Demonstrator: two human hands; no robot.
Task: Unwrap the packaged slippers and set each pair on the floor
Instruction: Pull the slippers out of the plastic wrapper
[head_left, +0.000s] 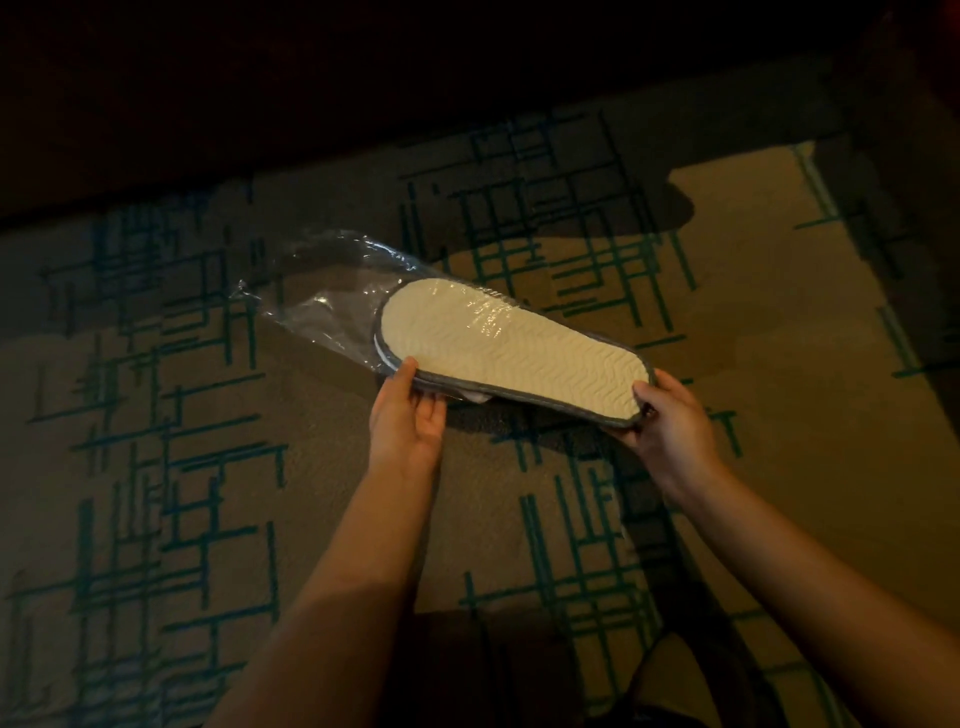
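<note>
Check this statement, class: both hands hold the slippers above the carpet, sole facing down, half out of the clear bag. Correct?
Not quite. In the head view the slippers' cream sole faces up. The left hand, right hand, carpet and clear bag are as stated.

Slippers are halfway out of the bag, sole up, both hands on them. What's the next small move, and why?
Probably hold with the right hand and let the left hand slide the plastic bag off the far end. The slippers already stick out at the right, with only their far part under the film, and the bag's loose end hangs empty past them above the carpet.
</note>
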